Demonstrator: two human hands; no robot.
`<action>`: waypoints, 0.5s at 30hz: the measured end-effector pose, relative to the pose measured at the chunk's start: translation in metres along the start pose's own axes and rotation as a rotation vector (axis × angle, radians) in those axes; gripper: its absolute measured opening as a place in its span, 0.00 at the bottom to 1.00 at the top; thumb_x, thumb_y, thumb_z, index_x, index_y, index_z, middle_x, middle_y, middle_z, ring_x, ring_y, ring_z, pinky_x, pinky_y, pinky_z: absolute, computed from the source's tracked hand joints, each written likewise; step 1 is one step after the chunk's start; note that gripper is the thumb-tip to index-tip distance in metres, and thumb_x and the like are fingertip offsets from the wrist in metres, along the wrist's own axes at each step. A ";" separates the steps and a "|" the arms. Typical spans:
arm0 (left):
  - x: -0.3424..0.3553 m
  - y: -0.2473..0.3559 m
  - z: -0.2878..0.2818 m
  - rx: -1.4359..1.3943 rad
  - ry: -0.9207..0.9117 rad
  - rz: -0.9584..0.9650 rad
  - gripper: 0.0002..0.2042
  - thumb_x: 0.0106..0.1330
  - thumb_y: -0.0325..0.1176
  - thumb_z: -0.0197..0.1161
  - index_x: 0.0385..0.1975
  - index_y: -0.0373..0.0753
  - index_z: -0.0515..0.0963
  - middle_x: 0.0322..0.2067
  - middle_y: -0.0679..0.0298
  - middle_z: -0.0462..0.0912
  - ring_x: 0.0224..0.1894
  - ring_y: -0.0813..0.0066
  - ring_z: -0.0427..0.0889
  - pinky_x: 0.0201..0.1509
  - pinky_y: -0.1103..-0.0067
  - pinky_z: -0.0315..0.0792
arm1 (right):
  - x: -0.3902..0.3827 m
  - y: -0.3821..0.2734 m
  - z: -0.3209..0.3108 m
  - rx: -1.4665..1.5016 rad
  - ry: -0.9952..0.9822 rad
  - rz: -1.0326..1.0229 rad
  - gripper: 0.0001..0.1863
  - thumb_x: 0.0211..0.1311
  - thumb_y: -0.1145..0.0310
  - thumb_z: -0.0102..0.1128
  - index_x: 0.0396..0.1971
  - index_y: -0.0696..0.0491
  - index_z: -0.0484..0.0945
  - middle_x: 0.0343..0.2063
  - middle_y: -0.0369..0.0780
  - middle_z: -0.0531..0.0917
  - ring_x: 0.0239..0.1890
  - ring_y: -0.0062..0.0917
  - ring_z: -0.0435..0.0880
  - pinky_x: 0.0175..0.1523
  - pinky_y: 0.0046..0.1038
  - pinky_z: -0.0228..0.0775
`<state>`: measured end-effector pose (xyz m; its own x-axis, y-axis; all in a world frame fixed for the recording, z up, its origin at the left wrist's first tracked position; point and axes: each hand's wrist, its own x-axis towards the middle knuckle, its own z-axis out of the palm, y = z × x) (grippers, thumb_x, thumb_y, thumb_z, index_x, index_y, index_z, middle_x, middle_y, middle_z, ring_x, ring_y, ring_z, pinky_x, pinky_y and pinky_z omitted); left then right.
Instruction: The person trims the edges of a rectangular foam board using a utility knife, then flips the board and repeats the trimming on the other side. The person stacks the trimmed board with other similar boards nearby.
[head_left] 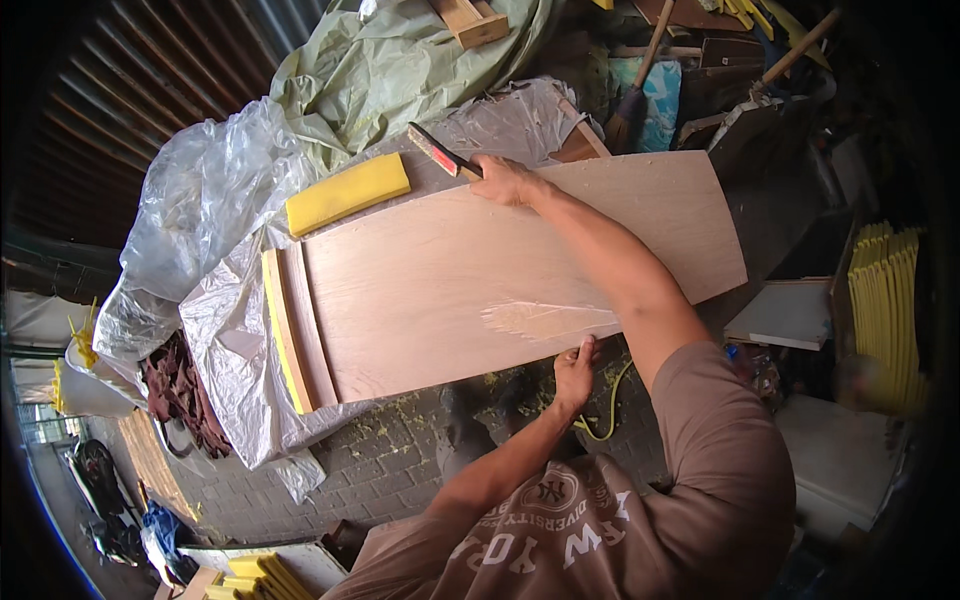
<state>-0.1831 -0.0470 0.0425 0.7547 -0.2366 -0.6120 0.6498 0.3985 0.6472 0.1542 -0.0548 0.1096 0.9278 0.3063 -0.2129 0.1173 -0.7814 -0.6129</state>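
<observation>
A long, pale plywood panel (430,270) lies across the covered work surface before me, a rough, splintered-looking patch (550,318) near its close edge. My left hand (573,375) grips that close edge, thumb up on the face and fingers curled underneath. At the far edge, my right hand (503,182) is closed around a flat hand tool (440,152) with a dark edge and a red-and-white face; its exact kind is unclear. Just left of this tool rests a yellow foam block (348,194). A wooden strip with yellow foam (285,330) stands along the panel's left end.
Clear plastic sheeting (215,170) and a greenish tarp (400,70) bunch up at the far left. Beyond the panel, a broom (632,105) leans among scraps. Stacked yellow foam strips (885,315) stand at the right. A yellow cord (610,410) lies on the paved floor (380,450).
</observation>
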 end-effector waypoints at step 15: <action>0.021 -0.017 -0.178 -0.161 -0.063 -0.481 0.31 0.74 0.45 0.60 0.69 0.36 0.60 0.63 0.51 0.73 0.64 0.52 0.74 0.68 0.59 0.68 | -0.260 0.179 0.016 0.384 0.861 0.478 0.08 0.59 0.70 0.56 0.35 0.55 0.70 0.22 0.35 0.73 0.23 0.22 0.73 0.28 0.30 0.67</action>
<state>-0.1945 0.0990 -0.0625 0.3805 -0.4780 -0.7917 0.9067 0.3614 0.2175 -0.0711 -0.2659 0.0429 0.8038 -0.5944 0.0241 -0.3064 -0.4484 -0.8397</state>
